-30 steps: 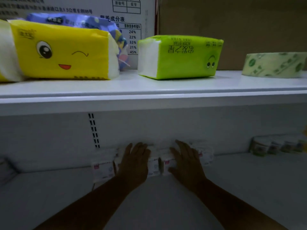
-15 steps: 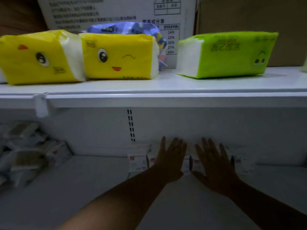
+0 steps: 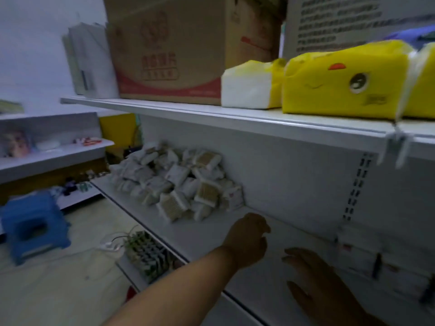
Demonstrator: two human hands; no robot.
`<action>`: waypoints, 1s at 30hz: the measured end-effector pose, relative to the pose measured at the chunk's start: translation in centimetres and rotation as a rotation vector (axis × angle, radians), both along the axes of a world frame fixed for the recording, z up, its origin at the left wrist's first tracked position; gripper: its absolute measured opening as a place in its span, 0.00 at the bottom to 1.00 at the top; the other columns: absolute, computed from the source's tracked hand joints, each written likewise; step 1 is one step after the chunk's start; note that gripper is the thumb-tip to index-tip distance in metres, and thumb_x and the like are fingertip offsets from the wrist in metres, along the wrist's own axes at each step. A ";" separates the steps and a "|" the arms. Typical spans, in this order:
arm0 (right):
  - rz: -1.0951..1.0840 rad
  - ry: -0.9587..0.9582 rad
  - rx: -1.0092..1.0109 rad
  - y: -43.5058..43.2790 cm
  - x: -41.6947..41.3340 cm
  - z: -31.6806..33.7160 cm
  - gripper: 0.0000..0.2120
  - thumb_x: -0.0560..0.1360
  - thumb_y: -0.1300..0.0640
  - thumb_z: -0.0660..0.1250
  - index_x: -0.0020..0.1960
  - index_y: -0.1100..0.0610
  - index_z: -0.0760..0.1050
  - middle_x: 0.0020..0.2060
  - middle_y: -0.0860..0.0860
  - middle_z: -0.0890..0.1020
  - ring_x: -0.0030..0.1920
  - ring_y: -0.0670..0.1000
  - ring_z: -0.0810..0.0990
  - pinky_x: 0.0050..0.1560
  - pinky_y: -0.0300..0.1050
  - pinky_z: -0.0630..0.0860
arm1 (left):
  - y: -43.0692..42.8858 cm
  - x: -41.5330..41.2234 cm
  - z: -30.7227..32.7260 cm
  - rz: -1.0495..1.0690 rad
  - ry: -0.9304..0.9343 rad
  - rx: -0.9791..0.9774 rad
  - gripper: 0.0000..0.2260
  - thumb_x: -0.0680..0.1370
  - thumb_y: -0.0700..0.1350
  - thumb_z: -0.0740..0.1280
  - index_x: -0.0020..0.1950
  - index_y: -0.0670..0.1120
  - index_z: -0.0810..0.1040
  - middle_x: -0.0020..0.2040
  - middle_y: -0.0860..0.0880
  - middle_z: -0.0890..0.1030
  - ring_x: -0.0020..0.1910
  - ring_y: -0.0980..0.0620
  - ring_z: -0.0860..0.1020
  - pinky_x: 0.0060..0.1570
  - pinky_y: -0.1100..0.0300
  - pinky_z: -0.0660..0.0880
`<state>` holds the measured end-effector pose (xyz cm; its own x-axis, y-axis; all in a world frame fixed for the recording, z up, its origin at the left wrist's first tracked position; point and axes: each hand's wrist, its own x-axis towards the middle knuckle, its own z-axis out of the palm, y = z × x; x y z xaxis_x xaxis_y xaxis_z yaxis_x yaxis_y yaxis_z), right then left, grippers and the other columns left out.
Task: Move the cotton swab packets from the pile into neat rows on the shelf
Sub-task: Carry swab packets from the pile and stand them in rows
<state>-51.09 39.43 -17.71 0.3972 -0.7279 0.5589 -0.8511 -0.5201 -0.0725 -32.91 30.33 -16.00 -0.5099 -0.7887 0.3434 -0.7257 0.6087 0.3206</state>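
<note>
A loose pile of cotton swab packets [image 3: 179, 182] lies on the white shelf [image 3: 202, 234] at the left, against the back panel. A row of packets [image 3: 367, 252] stands at the far right of the same shelf. My left hand [image 3: 249, 241] hovers above the shelf between the pile and the row, fingers loosely curled and holding nothing. My right hand [image 3: 313, 274] is low at the right with fingers spread flat over the shelf, short of the row.
The upper shelf [image 3: 235, 114] carries yellow tissue packs [image 3: 341, 83], a cardboard box [image 3: 169, 50] and a white pack. On the floor at the left stand a blue stool [image 3: 33, 229] and cables. Another shelf unit [image 3: 51, 156] is further left.
The view has swung left, bringing the pile into sight. Both hands have come off the row of packets; the left hand has moved toward the pile and its fingers have curled.
</note>
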 end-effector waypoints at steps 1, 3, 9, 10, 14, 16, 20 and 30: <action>0.003 -0.019 0.037 -0.7 1.8 -0.2 0.22 0.79 0.42 0.52 0.52 0.54 0.79 0.53 0.48 0.78 0.53 0.48 0.76 0.55 0.31 0.69 | -0.6 2.2 -0.4 0.029 0.012 0.014 0.16 0.77 0.39 0.61 0.65 0.41 0.75 0.68 0.43 0.70 0.68 0.48 0.67 0.65 0.60 0.61; -0.029 -0.064 0.123 -2.9 4.8 -0.7 0.17 0.65 0.48 0.77 0.50 0.55 0.81 0.49 0.50 0.82 0.49 0.49 0.82 0.46 0.34 0.76 | -2.1 6.0 -1.1 0.081 0.059 0.003 0.15 0.77 0.38 0.61 0.63 0.42 0.76 0.67 0.44 0.72 0.67 0.48 0.68 0.63 0.62 0.61; -0.254 -0.442 0.577 -11.7 13.2 -1.9 0.25 0.75 0.51 0.67 0.70 0.52 0.64 0.65 0.48 0.71 0.64 0.48 0.71 0.61 0.39 0.68 | -5.8 16.2 -2.4 0.366 0.260 -0.161 0.19 0.69 0.38 0.73 0.59 0.42 0.79 0.61 0.40 0.77 0.60 0.39 0.75 0.58 0.52 0.69; -0.290 -0.535 0.610 -13.1 14.9 -2.0 0.26 0.75 0.50 0.68 0.70 0.53 0.64 0.65 0.49 0.72 0.62 0.49 0.72 0.60 0.41 0.70 | -6.3 17.7 -2.7 0.424 0.291 -0.157 0.21 0.68 0.40 0.74 0.61 0.42 0.78 0.62 0.40 0.76 0.61 0.38 0.74 0.59 0.49 0.69; -0.410 -0.842 0.593 -16.4 20.1 -1.9 0.34 0.70 0.45 0.72 0.71 0.52 0.63 0.63 0.48 0.70 0.62 0.50 0.72 0.55 0.44 0.72 | -8.5 22.3 -3.9 0.474 0.327 -0.076 0.32 0.68 0.52 0.76 0.69 0.46 0.70 0.70 0.45 0.69 0.69 0.43 0.66 0.67 0.46 0.63; -0.497 -0.985 0.466 -17.4 21.5 -1.5 0.35 0.67 0.42 0.74 0.68 0.53 0.65 0.62 0.50 0.69 0.58 0.50 0.73 0.51 0.45 0.75 | -9.3 23.0 -4.3 0.446 0.272 -0.076 0.36 0.68 0.58 0.74 0.71 0.49 0.67 0.72 0.47 0.66 0.71 0.45 0.63 0.68 0.46 0.60; -0.629 -0.984 0.253 -19.6 23.5 0.0 0.35 0.62 0.41 0.76 0.61 0.56 0.68 0.57 0.53 0.70 0.53 0.53 0.74 0.48 0.48 0.76 | -10.2 22.4 -4.8 0.428 0.212 -0.069 0.41 0.67 0.62 0.73 0.75 0.52 0.61 0.72 0.48 0.63 0.70 0.46 0.60 0.68 0.49 0.55; -0.596 -1.319 0.293 -19.6 24.0 2.2 0.11 0.72 0.55 0.71 0.50 0.52 0.70 0.49 0.53 0.79 0.43 0.50 0.79 0.40 0.44 0.76 | -8.6 22.2 -2.0 0.299 0.639 0.101 0.34 0.69 0.52 0.75 0.71 0.61 0.63 0.67 0.53 0.69 0.64 0.56 0.68 0.62 0.56 0.69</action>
<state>-27.13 19.82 -15.49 -0.6617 -0.7457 0.0781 -0.1659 0.0440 -0.9852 -10.72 21.72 -17.96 0.0100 -0.9072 0.4205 -0.5078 0.3576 0.7838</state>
